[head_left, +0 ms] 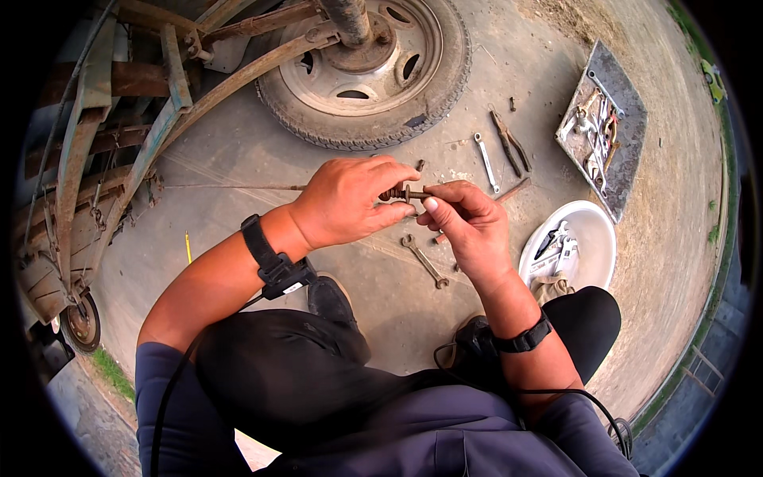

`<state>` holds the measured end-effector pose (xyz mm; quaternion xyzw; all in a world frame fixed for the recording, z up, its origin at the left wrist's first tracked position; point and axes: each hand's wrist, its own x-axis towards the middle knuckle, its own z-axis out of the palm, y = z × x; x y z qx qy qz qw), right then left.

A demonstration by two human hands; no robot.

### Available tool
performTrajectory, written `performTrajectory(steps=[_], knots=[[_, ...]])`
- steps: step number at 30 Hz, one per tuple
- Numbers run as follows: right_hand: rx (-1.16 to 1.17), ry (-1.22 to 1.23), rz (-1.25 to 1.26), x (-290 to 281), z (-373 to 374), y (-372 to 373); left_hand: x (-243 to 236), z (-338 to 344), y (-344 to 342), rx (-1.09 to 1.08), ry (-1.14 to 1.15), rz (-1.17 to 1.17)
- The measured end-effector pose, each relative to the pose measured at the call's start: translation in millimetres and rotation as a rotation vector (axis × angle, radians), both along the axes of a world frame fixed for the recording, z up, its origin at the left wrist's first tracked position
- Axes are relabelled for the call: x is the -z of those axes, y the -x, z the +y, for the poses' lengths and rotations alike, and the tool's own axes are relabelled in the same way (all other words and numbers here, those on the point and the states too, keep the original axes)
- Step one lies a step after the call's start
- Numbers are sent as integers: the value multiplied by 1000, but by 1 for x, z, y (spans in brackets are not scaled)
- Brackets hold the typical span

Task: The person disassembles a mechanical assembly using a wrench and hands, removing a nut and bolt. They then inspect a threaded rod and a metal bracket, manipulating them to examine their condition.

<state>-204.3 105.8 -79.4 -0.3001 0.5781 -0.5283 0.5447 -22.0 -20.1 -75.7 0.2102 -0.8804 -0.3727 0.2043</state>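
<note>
A short rusty bolt (405, 193) with a washer or nut on it is held level between both hands, above the concrete ground. My left hand (346, 200) grips its left end, fingers curled around the threads. My right hand (469, 222) pinches the right end between thumb and fingertips. Both wrists wear black bands with cables running back to my body. I am crouched, knees in dark trousers below the hands.
A truck wheel (366, 67) lies flat ahead, with a rusty vehicle frame (119, 119) at left. On the ground: a wrench (425, 261), another spanner (486, 163), pliers (509, 143), a grey tool tray (612, 127) and a white basin (580, 238) holding tools.
</note>
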Motion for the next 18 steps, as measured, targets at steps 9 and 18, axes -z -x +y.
performTrajectory(steps=[9,18], knots=[[-8,-15,-31,2,-1,3,1,-7,-24,-9,-122,-163],[-123,-17,78,9,-5,-3,4,-10,-40,-17,-146,-256]])
